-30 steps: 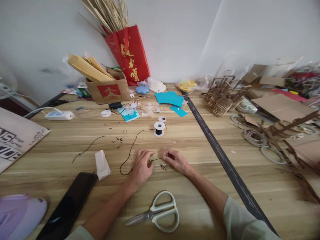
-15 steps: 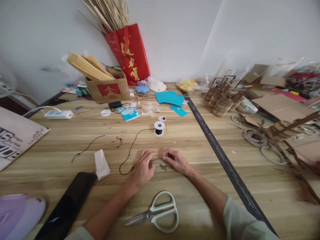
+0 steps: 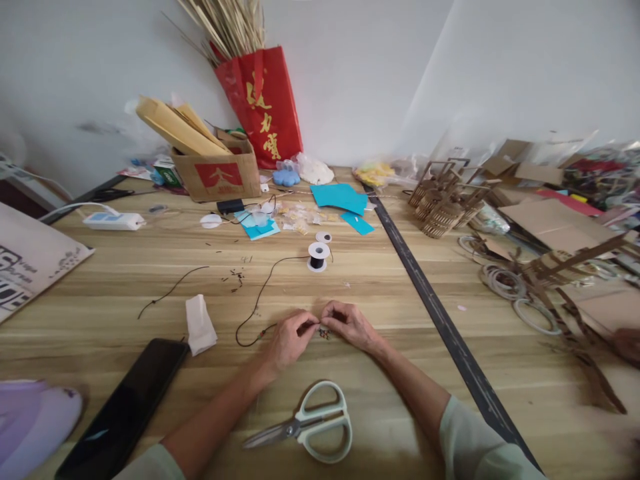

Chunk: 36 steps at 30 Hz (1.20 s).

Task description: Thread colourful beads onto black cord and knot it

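My left hand (image 3: 290,339) and my right hand (image 3: 346,323) rest on the wooden table (image 3: 150,280), fingertips pinched together and nearly meeting. Both pinch a thin black cord (image 3: 255,303) that loops left of my left hand and runs up to a small white spool (image 3: 319,256). A few tiny beads (image 3: 324,332) lie on the table just under the fingertips. White-handled scissors (image 3: 310,423) lie shut near me, below both hands.
A black phone (image 3: 120,413) and a folded white paper (image 3: 199,324) lie at the left. A loose cord piece (image 3: 170,291), cardboard box (image 3: 220,175), red bag (image 3: 263,107), blue sheets (image 3: 340,197) and wooden laser-cut parts (image 3: 443,200) fill the back and right.
My two hands have drawn closer, so the fingertips now almost touch over the beads. The view shifted slightly.
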Each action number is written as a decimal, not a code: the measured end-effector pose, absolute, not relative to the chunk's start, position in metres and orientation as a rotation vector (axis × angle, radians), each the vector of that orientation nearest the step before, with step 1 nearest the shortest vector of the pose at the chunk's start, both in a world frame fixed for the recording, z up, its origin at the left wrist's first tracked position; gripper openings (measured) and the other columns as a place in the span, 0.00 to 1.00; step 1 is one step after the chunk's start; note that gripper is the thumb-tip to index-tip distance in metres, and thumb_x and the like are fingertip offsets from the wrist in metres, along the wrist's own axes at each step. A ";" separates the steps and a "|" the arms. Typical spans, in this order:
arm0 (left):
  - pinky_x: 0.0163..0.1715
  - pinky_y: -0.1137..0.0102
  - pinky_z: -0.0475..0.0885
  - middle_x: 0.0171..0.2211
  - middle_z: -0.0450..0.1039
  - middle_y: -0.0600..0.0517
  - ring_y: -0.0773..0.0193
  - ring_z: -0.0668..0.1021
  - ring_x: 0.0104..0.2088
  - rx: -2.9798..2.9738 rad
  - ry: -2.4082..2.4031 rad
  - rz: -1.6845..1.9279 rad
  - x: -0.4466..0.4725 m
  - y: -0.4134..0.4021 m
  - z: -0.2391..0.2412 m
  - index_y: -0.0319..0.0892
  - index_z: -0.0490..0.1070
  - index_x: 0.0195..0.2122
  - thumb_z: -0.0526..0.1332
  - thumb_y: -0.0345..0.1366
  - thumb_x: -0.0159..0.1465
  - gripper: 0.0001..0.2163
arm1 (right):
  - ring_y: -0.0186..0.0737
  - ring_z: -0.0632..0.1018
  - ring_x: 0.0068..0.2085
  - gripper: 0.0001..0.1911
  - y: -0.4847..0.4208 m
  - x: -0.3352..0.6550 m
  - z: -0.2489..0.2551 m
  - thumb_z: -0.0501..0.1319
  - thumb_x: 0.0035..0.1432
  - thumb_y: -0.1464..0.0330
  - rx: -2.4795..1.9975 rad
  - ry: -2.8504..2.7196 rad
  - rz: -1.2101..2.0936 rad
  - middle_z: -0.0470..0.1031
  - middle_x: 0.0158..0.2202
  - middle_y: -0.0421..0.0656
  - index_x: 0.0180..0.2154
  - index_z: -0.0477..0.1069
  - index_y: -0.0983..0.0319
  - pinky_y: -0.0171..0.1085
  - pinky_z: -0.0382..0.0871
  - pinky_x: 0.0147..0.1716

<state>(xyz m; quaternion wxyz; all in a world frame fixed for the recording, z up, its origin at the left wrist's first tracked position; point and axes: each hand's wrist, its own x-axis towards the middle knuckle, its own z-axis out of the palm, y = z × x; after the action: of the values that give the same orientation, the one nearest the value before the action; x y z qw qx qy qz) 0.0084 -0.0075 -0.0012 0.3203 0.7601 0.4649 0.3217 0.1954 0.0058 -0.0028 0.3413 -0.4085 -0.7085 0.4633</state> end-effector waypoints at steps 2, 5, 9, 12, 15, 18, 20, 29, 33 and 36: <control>0.32 0.73 0.72 0.26 0.74 0.54 0.66 0.76 0.28 1.994 1.211 0.834 0.008 -0.008 0.001 0.42 0.71 0.29 0.58 0.29 0.60 0.04 | 0.32 0.67 0.27 0.14 0.006 0.196 -0.003 0.59 0.59 0.59 -1.061 -1.846 1.210 0.67 0.25 0.39 0.31 0.69 0.65 0.31 0.61 0.27; 0.31 0.73 0.71 0.26 0.74 0.54 0.66 0.75 0.27 1.983 1.219 0.859 0.007 -0.009 0.002 0.41 0.71 0.28 0.57 0.29 0.59 0.05 | 0.32 0.67 0.26 0.14 0.005 0.196 -0.003 0.60 0.58 0.58 -1.051 -1.845 1.252 0.68 0.24 0.38 0.32 0.68 0.64 0.31 0.61 0.26; 0.31 0.72 0.71 0.26 0.73 0.52 0.65 0.75 0.27 1.934 1.278 0.984 0.004 -0.007 -0.001 0.41 0.70 0.27 0.57 0.30 0.59 0.05 | 0.35 0.69 0.29 0.13 0.002 0.195 -0.002 0.62 0.56 0.60 -0.990 -1.997 1.034 0.69 0.29 0.42 0.36 0.68 0.63 0.33 0.63 0.29; 0.32 0.73 0.70 0.26 0.73 0.53 0.66 0.75 0.28 1.894 1.296 1.049 0.001 -0.004 -0.004 0.40 0.70 0.27 0.57 0.30 0.59 0.05 | 0.39 0.70 0.34 0.13 -0.002 0.194 -0.004 0.61 0.58 0.61 -0.945 -2.272 0.650 0.69 0.35 0.46 0.40 0.69 0.63 0.36 0.64 0.33; 0.32 0.73 0.69 0.26 0.73 0.53 0.66 0.74 0.28 1.868 1.289 1.069 0.000 -0.002 -0.007 0.40 0.69 0.27 0.57 0.30 0.59 0.05 | 0.41 0.71 0.37 0.14 -0.003 0.194 -0.007 0.60 0.59 0.58 -0.936 -2.495 0.366 0.69 0.36 0.46 0.42 0.69 0.62 0.36 0.64 0.34; 0.31 0.74 0.68 0.26 0.72 0.53 0.67 0.74 0.28 1.858 1.275 1.057 0.001 -0.002 -0.008 0.40 0.69 0.27 0.57 0.29 0.59 0.05 | 0.40 0.71 0.35 0.17 -0.001 0.196 -0.009 0.56 0.62 0.55 -0.961 -2.591 0.185 0.68 0.35 0.45 0.43 0.68 0.62 0.35 0.63 0.32; 0.31 0.74 0.68 0.25 0.72 0.53 0.67 0.74 0.28 1.856 1.263 1.044 0.001 -0.002 -0.008 0.40 0.69 0.27 0.57 0.29 0.59 0.05 | 0.39 0.71 0.34 0.17 0.000 0.197 -0.008 0.54 0.63 0.55 -0.963 -2.624 0.125 0.68 0.35 0.44 0.44 0.67 0.62 0.35 0.62 0.31; 0.31 0.73 0.68 0.25 0.73 0.53 0.66 0.74 0.28 1.846 1.247 1.032 0.003 -0.002 -0.008 0.40 0.69 0.27 0.57 0.29 0.59 0.05 | 0.37 0.70 0.33 0.11 0.004 0.187 -0.006 0.50 0.68 0.64 -0.900 -2.682 0.100 0.68 0.32 0.43 0.38 0.68 0.62 0.34 0.61 0.31; 0.32 0.73 0.68 0.26 0.73 0.53 0.66 0.74 0.29 1.846 1.251 1.013 0.003 -0.002 -0.008 0.40 0.69 0.27 0.57 0.28 0.58 0.04 | 0.36 0.70 0.31 0.13 0.006 0.183 -0.010 0.49 0.68 0.67 -0.926 -2.648 0.094 0.68 0.31 0.43 0.34 0.68 0.63 0.33 0.61 0.30; 0.32 0.74 0.68 0.26 0.73 0.53 0.66 0.74 0.29 1.844 1.259 1.005 0.003 -0.002 -0.009 0.40 0.69 0.27 0.57 0.29 0.58 0.04 | 0.36 0.70 0.31 0.13 0.007 0.183 -0.011 0.50 0.68 0.66 -0.943 -2.596 0.152 0.68 0.30 0.43 0.33 0.67 0.62 0.33 0.61 0.30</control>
<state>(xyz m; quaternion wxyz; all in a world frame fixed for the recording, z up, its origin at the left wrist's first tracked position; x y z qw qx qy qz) 0.0033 -0.0023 -0.0088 0.3396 0.7084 0.4837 0.3859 0.1825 0.0065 -0.0109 0.1865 -0.3349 -0.9220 0.0539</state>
